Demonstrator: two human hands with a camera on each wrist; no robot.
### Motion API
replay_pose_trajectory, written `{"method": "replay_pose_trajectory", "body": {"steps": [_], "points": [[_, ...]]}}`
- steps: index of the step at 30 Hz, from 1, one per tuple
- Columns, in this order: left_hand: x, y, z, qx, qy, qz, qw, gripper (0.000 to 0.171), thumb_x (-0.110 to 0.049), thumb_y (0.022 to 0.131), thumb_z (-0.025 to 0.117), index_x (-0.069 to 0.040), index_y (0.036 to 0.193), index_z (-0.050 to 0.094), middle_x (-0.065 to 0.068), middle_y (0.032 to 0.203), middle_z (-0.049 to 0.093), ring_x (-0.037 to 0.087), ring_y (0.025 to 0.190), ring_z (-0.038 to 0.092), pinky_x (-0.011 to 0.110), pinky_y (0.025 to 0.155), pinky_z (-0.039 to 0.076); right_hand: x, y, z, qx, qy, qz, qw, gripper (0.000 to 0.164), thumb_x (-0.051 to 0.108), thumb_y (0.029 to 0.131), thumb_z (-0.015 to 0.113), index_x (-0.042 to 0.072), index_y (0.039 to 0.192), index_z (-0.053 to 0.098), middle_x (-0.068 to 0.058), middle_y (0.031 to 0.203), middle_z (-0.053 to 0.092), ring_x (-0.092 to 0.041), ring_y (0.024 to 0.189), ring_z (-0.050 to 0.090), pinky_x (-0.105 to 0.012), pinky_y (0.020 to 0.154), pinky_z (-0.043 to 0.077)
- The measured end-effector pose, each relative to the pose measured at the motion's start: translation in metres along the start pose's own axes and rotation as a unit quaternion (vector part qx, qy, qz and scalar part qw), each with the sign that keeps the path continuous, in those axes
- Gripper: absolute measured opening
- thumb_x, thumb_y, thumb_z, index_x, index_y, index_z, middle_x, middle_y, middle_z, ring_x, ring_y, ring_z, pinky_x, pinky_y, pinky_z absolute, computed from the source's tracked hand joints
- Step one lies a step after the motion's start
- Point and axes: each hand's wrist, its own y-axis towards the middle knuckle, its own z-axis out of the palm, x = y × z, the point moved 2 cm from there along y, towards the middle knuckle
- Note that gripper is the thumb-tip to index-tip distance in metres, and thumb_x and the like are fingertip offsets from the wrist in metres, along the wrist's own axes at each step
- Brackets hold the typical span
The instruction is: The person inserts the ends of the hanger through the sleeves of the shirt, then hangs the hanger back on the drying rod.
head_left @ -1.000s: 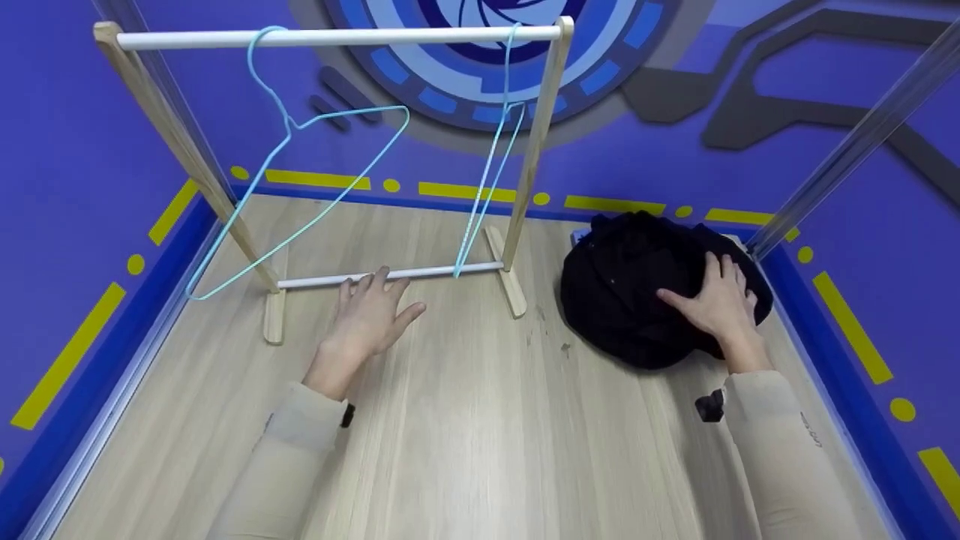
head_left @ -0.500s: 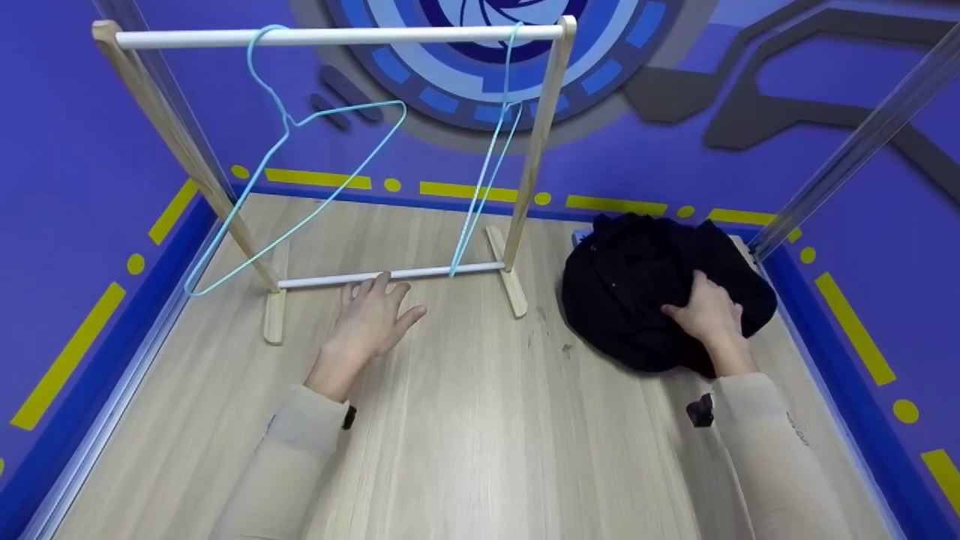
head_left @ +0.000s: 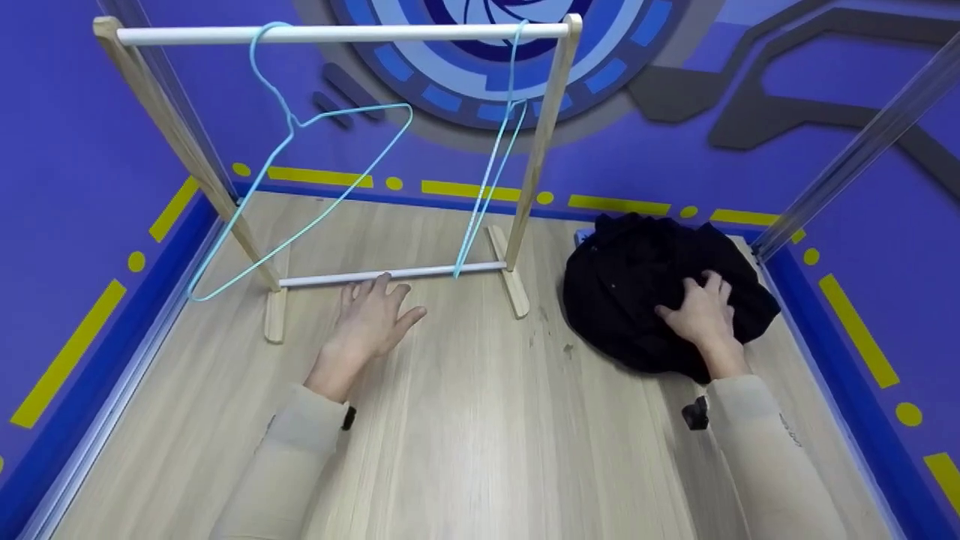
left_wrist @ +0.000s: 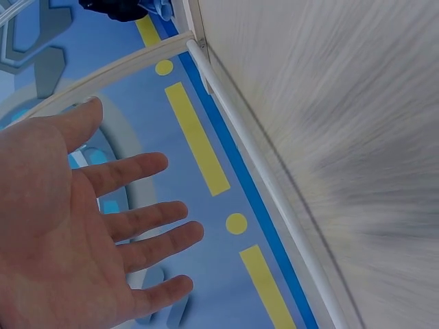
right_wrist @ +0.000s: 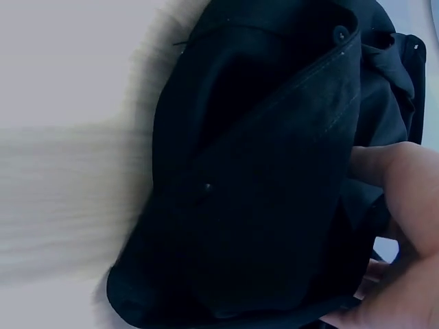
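A black cloth garment (head_left: 622, 300) lies bunched on the wood-grain surface at the right. My right hand (head_left: 703, 315) grips its right side with bent fingers. In the right wrist view, the thumb (right_wrist: 374, 164) presses the dark cloth while other fingers tuck behind a fold, partly hidden. A stitched flap and small round fasteners show on the cloth there. My left hand (head_left: 367, 322) is spread out and holds nothing, near the lower rail (head_left: 435, 272) of a small clothes rack; its palm and separated fingers show in the left wrist view.
Two light-blue hangers, a left hanger (head_left: 291, 121) and a right hanger (head_left: 511, 75), hang from the rack's white top rail (head_left: 412, 33). A small blue item (head_left: 583, 236) peeks out behind the garment. Blue walls with yellow marks enclose the back and sides.
My right hand has bent its fingers into the garment and drawn slightly left and toward me. The garment's right side has shifted and folded. My left hand has stayed almost still.
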Motion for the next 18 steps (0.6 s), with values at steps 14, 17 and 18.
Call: {"method": "replay_pose_trajectory", "body": {"steps": [14, 17, 18], "points": [[-0.006, 0.003, 0.006, 0.004, -0.016, 0.014, 0.9998, 0.060, -0.049, 0.106, 0.049, -0.003, 0.145, 0.056, 0.025, 0.152, 0.042, 0.048, 0.142, 0.036, 0.068, 0.114, 0.019, -0.002, -0.002, 0.005, 0.031, -0.006, -0.019, 0.999, 0.081, 0.029, 0.088, 0.079, -0.020, 0.140, 0.040, -0.046, 0.131, 0.049, -0.061, 0.119, 0.050, -0.067, 0.097, 0.043], [-0.005, 0.003, 0.010, 0.008, -0.023, 0.016, 0.9996, 0.060, -0.049, 0.107, 0.049, -0.004, 0.145, 0.055, 0.026, 0.154, 0.040, 0.048, 0.142, 0.036, 0.069, 0.112, 0.021, -0.002, -0.003, 0.007, 0.031, -0.009, -0.023, 0.999, 0.071, 0.024, 0.089, 0.078, -0.019, 0.137, 0.046, -0.043, 0.129, 0.053, -0.059, 0.117, 0.053, -0.065, 0.095, 0.045], [-0.004, 0.003, 0.011, 0.009, -0.026, 0.017, 0.9995, 0.059, -0.048, 0.107, 0.050, -0.004, 0.145, 0.055, 0.026, 0.154, 0.039, 0.049, 0.141, 0.036, 0.069, 0.112, 0.022, -0.001, -0.003, 0.008, 0.030, -0.011, -0.024, 0.999, 0.068, 0.022, 0.090, 0.076, -0.018, 0.137, 0.047, -0.043, 0.129, 0.053, -0.059, 0.116, 0.053, -0.065, 0.095, 0.045]]}}
